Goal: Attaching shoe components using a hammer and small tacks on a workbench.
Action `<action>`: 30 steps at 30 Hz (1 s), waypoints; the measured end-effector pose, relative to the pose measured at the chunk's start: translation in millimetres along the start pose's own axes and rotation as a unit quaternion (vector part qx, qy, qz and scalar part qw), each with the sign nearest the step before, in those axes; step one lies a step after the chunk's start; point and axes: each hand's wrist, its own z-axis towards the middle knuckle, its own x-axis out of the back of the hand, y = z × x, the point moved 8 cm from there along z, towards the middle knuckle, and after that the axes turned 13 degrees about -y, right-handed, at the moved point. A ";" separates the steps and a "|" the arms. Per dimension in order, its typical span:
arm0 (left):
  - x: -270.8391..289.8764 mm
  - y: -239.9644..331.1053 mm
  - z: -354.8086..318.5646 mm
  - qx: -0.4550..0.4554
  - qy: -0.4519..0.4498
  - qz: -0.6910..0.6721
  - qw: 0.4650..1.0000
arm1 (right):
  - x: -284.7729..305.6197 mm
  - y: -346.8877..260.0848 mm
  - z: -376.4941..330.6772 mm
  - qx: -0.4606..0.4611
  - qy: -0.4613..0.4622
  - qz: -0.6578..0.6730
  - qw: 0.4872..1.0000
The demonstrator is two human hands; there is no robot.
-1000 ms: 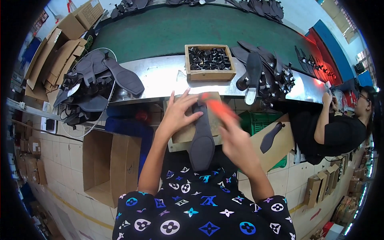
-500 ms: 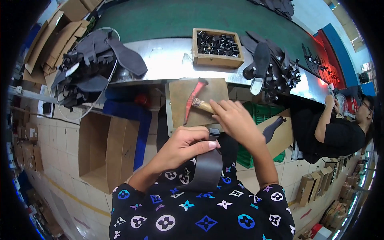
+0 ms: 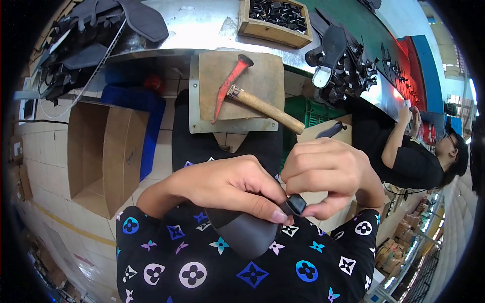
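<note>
A dark grey shoe sole (image 3: 245, 233) lies against my chest, close under the camera. My left hand (image 3: 230, 184) grips its upper end, thumb pressed on top. My right hand (image 3: 328, 174) pinches a small black strap piece (image 3: 295, 204) at the sole's tip, fingers curled tight. Beyond the hands a hammer (image 3: 252, 98) with a red head and wooden handle rests on a square wooden block (image 3: 265, 70) set on a metal plate.
A wooden tray of small black parts (image 3: 275, 15) stands on the metal bench. Black sandals pile at the right (image 3: 343, 60) and upper left (image 3: 96, 35). An open cardboard box (image 3: 103, 151) stands on the floor at left. Another person (image 3: 414, 156) sits at right.
The hammer has been laid down on the block. Both hands have drawn the sole from the block toward my chest, and my right hand now pinches the strap piece.
</note>
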 end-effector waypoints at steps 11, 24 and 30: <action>-11.3 -6.7 4.1 -0.001 -0.051 0.011 0.999 | -13.2 -11.1 7.5 0.007 -0.004 -0.028 1.000; -14.4 6.0 -5.4 0.001 -0.012 0.096 0.995 | -16.7 -3.3 0.8 0.063 0.032 -0.029 0.997; 20.5 14.4 -16.4 0.071 0.220 0.188 0.954 | -1.9 43.3 -49.4 -0.203 0.147 0.035 0.967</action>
